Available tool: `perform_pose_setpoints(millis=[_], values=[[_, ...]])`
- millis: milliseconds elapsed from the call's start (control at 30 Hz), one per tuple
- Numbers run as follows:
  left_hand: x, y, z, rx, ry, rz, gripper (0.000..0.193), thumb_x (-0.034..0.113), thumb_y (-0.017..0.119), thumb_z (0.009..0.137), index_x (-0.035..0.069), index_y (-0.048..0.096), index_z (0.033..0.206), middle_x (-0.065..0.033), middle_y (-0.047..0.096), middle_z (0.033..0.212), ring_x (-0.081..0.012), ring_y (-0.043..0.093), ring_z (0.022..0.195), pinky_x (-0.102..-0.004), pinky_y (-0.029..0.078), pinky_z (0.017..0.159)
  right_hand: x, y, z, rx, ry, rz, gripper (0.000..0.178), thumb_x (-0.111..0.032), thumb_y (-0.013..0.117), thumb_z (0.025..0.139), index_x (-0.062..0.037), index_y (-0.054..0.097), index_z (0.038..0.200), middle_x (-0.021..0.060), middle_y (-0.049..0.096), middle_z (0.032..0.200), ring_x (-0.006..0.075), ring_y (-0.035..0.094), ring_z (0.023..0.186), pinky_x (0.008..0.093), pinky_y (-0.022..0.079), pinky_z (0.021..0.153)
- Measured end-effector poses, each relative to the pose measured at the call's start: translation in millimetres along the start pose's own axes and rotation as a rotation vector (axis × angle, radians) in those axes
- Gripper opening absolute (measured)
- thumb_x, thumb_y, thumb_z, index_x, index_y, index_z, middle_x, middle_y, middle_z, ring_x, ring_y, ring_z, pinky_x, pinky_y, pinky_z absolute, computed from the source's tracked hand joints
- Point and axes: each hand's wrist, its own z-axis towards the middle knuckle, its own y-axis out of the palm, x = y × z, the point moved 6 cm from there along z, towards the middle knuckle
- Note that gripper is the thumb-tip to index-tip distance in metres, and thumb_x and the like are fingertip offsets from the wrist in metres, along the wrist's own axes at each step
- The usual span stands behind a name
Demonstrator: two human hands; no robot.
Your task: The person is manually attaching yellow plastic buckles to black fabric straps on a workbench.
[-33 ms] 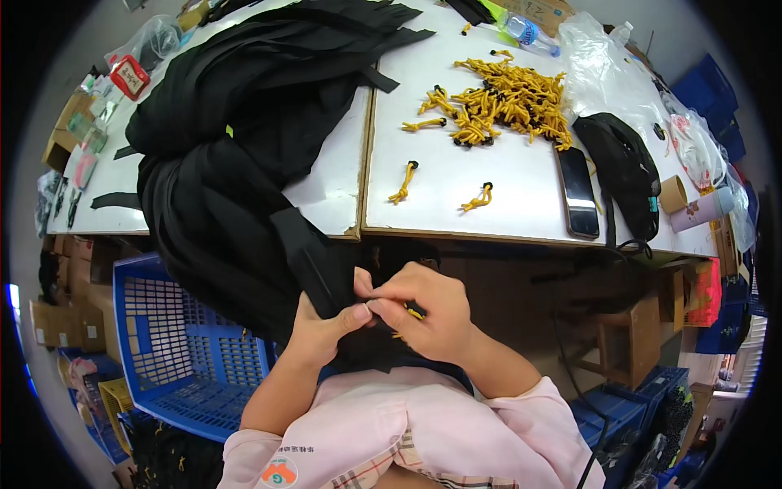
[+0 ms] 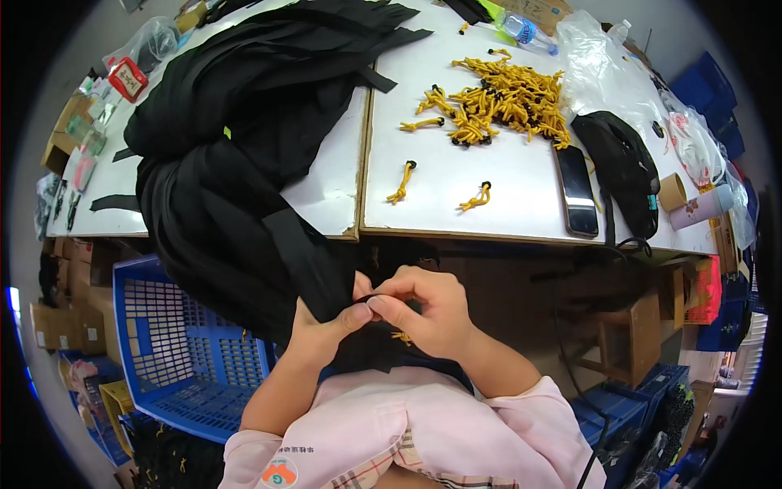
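My left hand [image 2: 324, 328] and my right hand [image 2: 425, 314] meet just below the table's front edge, fingertips pinched together on the end of a black fabric strap [image 2: 305, 253]. A bit of yellow cord [image 2: 401, 335] shows under my right hand. The strap belongs to a large heap of black fabric [image 2: 244, 122] that spills off the white table [image 2: 521, 208] toward my lap. A pile of several yellow cords with black stoppers [image 2: 505, 102] lies on the table. Two single cords [image 2: 401, 181] [image 2: 475, 198] lie nearer the edge.
A black phone [image 2: 575, 189], a black pouch [image 2: 623, 167], a roll of tape [image 2: 673, 191], a clear plastic bag [image 2: 607, 69] and a water bottle [image 2: 521, 28] lie at the table's right. A blue plastic crate [image 2: 175, 350] stands at my left, with cardboard boxes around.
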Motion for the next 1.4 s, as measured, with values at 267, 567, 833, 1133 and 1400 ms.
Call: perform_pose_setpoints(millis=[267,567,833,1133,1400], values=[[2.6,2.1,-3.6,0.192,0.02,0.018,0.018,0.012,0.063,0.074,-0.002,0.056,0.083,-0.0021,0.053,0.069,-0.0083,0.048,0.051,-0.0173,0.038,0.044,6.1,0.8,-1.2,-0.015,0.046,0.073,0.01,-0.005,0.05,0.079,0.0037,0.056,0.077,0.005,0.054,0.06,0.0073,0.049,0.047,0.0193,0.038,0.042],[31.3,23.5,-19.3,-0.004,0.877,0.829,0.02,0.007,0.065,0.066,0.001,0.058,0.084,-0.0053,0.049,0.066,-0.012,0.049,0.055,-0.0211,0.038,0.048,30.6,3.0,-9.6,-0.074,0.417,0.423,0.01,-0.006,0.05,0.079,0.0011,0.053,0.071,0.0008,0.051,0.057,0.0056,0.046,0.046,0.0198,0.035,0.039],[-2.8,6.4,3.5,0.243,0.009,-0.136,0.024,0.014,0.062,0.072,-0.003,0.049,0.083,-0.0099,0.049,0.058,-0.0173,0.05,0.045,-0.0276,0.044,0.044,23.5,-120.5,84.3,0.311,-0.255,-1.317,0.029,0.004,0.046,0.066,-0.0039,0.056,0.092,0.0112,0.054,0.09,0.0273,0.05,0.084,0.0357,0.044,0.071],[-5.4,-5.7,2.5,0.298,-0.068,-0.03,0.024,0.013,0.069,0.067,0.002,0.057,0.085,-0.0037,0.057,0.081,-0.0086,0.052,0.071,-0.0216,0.042,0.067,38.0,-143.2,91.6,0.357,-0.163,-1.183,0.01,-0.004,0.051,0.072,-0.0021,0.056,0.081,0.0081,0.056,0.076,0.021,0.053,0.065,0.0306,0.046,0.059],[-5.0,-7.6,4.9,0.403,0.018,-0.014,0.02,0.007,0.07,0.066,0.0,0.059,0.082,-0.0029,0.059,0.073,-0.009,0.054,0.064,-0.021,0.045,0.062,34.2,-62.6,42.3,0.349,0.216,0.401,0.012,-0.005,0.051,0.078,0.002,0.055,0.087,0.0054,0.054,0.07,0.0089,0.052,0.061,0.0216,0.044,0.055]])
